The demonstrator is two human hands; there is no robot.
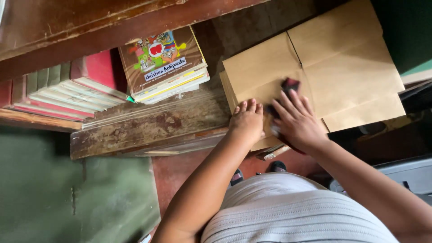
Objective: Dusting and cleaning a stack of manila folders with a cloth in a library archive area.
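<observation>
left hand: the left hand [246,120] lies flat, palm down, on the near left corner of the brown paper, fingers together and stretched out, not gripping anything, just pressing on the sheet.

right hand: the right hand [297,122] is right beside it, also palm down with the fingers spread. It presses on a small dark tool [289,84] with a red bit poking out past the fingertips. Most of it sits under the hand, so I honestly can't tell what it is, or whether the hand actually grips it or only holds it flat against the paper.

brown paper: the brown paper [342,58] covers something flat and rectangular, folded over with a seam running down the middle and another flap lower right. It lies on the worn wooden bench [153,126], at the bench's right end, partly hanging over the near edge.

books: a stack of books [164,65] sits to the left of the paper, well apart from both hands. The top one has a brown cover with a colourful cartoon-ish picture. Further left is a row of more books [67,92], red covers with the page edges facing out.

person: grey-white ribbed top [288,211] at the bottom of the view, dark sandals [276,166] visible on a reddish floor [173,173].

floor left: green surface [58,189] on the lower left, a bit blurry.
</observation>
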